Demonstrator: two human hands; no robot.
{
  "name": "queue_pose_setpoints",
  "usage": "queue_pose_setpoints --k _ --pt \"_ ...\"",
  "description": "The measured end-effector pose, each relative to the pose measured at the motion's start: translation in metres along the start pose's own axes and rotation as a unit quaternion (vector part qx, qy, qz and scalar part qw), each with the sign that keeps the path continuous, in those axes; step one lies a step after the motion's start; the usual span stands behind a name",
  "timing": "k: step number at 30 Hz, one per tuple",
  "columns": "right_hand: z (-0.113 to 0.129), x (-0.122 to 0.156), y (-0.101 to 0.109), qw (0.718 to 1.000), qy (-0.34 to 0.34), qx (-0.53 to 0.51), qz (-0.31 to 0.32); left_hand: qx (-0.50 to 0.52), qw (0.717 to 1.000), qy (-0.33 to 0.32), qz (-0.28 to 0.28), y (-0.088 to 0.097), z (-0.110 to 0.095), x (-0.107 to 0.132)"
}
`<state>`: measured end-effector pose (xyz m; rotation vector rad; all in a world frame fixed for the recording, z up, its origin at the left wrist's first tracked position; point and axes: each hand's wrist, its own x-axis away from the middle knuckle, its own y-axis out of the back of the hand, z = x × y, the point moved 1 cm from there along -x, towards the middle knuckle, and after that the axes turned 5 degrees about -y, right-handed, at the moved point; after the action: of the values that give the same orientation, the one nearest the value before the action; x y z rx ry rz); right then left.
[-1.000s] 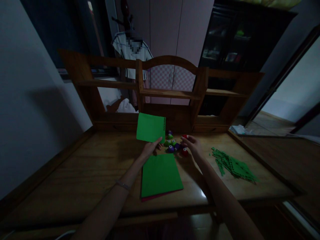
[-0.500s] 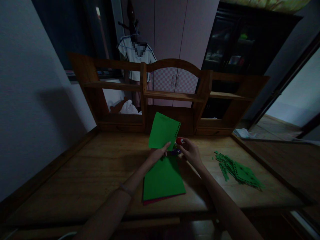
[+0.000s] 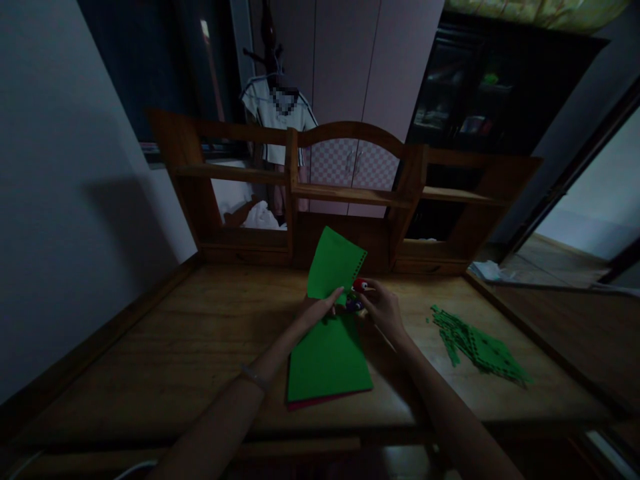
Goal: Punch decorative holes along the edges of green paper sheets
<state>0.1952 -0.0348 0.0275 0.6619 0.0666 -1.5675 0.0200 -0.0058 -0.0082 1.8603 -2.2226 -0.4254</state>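
My left hand (image 3: pixel 320 308) pinches the lower part of a green paper sheet (image 3: pixel 333 263), thumb on the near face. The sheet is raised and tilted, and a row of small holes runs down its right edge. At that edge my right hand (image 3: pixel 384 308) grips a small red and purple tool (image 3: pixel 359 285) with white eye-like spots. Fingers hide much of the tool, so its exact kind cannot be made out. Below both hands a stack of green paper (image 3: pixel 330 367) lies on the desk, with a reddish sheet (image 3: pixel 313 403) showing under its front edge.
To the right on the wooden desk (image 3: pixel 200 347) lies a heap of green paper strips and cut pieces (image 3: pixel 475 343). A wooden shelf unit (image 3: pixel 345 193) stands along the back edge. Behind it hangs a white shirt (image 3: pixel 277 110).
The raised sheet has shifted slightly right and bends more. My two hands stay close together at its holed edge. The view has moved a little.
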Motion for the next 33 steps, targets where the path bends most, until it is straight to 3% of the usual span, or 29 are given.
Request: queue_pose_setpoints --k 7,15,21,33 --pt "0.001 0.000 -0.001 1.000 -0.014 0.002 -0.002 -0.021 0.999 -0.037 0.010 0.009 -0.016 0.010" --pt "0.001 0.000 -0.001 1.000 -0.014 -0.007 0.006 -0.038 0.999 -0.014 0.002 0.004 -0.003 0.002" --pt "-0.005 0.000 -0.003 0.999 -0.015 -0.011 0.031 -0.045 0.998 -0.042 -0.013 0.006 -0.003 0.003" --pt "-0.016 -0.009 -0.005 0.987 -0.099 -0.114 0.062 -0.041 0.998 -0.057 0.000 0.000 0.002 0.003"
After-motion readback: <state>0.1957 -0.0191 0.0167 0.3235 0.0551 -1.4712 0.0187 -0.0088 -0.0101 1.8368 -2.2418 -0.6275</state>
